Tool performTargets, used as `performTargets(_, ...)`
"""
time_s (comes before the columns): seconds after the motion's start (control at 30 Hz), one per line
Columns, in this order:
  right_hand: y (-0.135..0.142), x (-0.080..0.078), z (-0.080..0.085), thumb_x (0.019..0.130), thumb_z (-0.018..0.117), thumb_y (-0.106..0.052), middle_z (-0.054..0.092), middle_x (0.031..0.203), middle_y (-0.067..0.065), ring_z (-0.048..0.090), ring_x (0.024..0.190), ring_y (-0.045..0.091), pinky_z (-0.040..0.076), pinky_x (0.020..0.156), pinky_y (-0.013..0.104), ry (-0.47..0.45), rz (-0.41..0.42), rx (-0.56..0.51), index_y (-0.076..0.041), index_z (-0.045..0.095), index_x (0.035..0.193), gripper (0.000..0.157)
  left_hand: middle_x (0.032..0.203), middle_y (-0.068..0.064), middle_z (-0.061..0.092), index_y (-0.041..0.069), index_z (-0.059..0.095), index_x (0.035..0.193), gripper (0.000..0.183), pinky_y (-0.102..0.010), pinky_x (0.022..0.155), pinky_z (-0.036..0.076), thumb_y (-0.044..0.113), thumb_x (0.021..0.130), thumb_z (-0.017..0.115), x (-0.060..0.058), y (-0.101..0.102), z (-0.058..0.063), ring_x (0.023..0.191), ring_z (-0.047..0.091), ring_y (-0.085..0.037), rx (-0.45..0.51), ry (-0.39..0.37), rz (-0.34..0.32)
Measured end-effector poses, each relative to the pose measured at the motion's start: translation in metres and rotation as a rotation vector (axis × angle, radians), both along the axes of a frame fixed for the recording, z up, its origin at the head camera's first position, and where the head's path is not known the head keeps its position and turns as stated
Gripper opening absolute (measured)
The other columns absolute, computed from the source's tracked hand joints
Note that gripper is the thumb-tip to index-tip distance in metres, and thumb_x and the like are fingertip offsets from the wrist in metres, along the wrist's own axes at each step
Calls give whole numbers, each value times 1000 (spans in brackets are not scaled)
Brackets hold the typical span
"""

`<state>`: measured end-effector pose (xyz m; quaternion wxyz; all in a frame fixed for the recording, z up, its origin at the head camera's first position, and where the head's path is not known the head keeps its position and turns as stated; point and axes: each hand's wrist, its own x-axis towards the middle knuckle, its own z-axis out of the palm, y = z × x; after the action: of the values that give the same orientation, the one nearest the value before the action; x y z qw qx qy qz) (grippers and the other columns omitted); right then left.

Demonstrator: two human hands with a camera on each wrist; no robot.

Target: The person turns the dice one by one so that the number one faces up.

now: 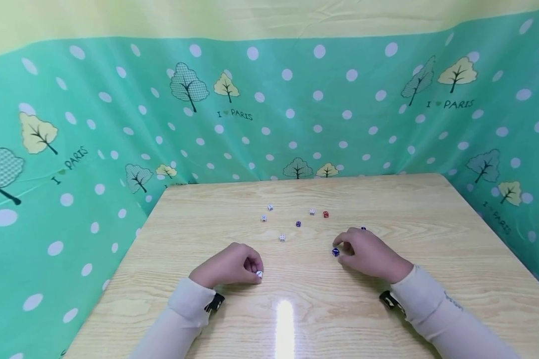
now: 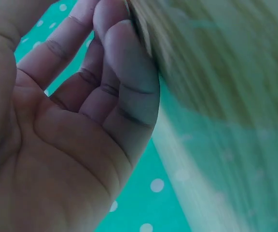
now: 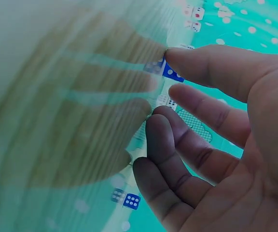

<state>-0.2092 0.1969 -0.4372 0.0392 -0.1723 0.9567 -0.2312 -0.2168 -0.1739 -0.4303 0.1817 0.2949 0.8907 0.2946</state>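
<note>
My left hand point(image 1: 231, 267) is at the left of the table, pinching a white die point(image 1: 259, 274) between thumb and fingertips, close over the wood. In the left wrist view the left hand point(image 2: 71, 125) shows its palm and bent fingers; the die is hidden there. To the right, my right hand point(image 1: 367, 254) reaches round a blue die point(image 1: 335, 252). From the right wrist view, the thumb tip is right at this blue die point(image 3: 173, 72), while the index fingertip point(image 3: 179, 93) stands a little apart from it. Another blue die point(image 1: 363, 228) lies just beyond the right knuckles.
Farther back lie several white dice point(image 1: 282, 238), a blue die point(image 1: 298, 224) and a red die point(image 1: 325, 214). A green dotted curtain point(image 1: 292, 104) hangs behind and beside the wooden table point(image 1: 197, 209). Light reflects off the table's front middle.
</note>
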Motion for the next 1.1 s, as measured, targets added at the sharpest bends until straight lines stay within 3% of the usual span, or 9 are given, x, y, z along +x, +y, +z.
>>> performTargets(0.2, 1, 0, 1, 86, 80, -14, 62, 91, -6, 55, 83, 14, 48, 76, 33, 1, 11, -17, -18, 77, 111, 25, 76, 10, 67, 23, 73, 82, 15, -25, 67, 53, 18, 82, 87, -3, -4, -5, 70, 60, -6, 9, -3, -5)
performTargets(0.3, 0, 0, 1, 86, 79, -13, 63, 89, -7, 55, 81, 13, 48, 74, 32, 4, 15, -16, -19, 78, 106, 21, 82, 9, 67, 23, 74, 83, 12, -26, 69, 52, 18, 84, 85, -4, -5, -6, 74, 60, -9, 2, 37, 3)
performTargets(0.47, 0, 1, 1, 87, 80, -13, 63, 86, -8, 55, 78, 10, 48, 70, 28, 16, 14, -14, -19, 80, 99, 14, 95, 6, 62, 25, 76, 83, 9, -30, 77, 50, 21, 85, 84, -6, -4, -5, 86, 57, -14, -41, 148, 79)
performTargets(0.6, 2, 1, 2, 87, 81, -15, 63, 86, -9, 54, 77, 10, 48, 69, 28, 19, 19, -13, -19, 79, 99, 13, 104, 7, 59, 28, 75, 79, 13, -36, 89, 49, 23, 83, 87, -8, -4, -3, 96, 57, -16, -49, 190, 125)
performTargets(0.73, 2, 2, -1, 87, 82, -18, 64, 86, -9, 55, 77, 10, 49, 71, 31, 25, 41, -13, -19, 78, 98, 12, 110, 7, 59, 29, 74, 77, 16, -40, 97, 48, 24, 82, 88, -5, -5, -3, 103, 57, -18, -64, 182, 140)
performTargets(1.1, 0, -4, 5, 90, 79, -16, 68, 88, -6, 59, 79, 13, 51, 73, 33, 5, 57, 5, -17, 78, 98, 8, 118, 2, 63, 29, 75, 76, 15, -40, 103, 47, 26, 82, 88, -11, 3, 1, 111, 59, -21, -143, 205, 136)
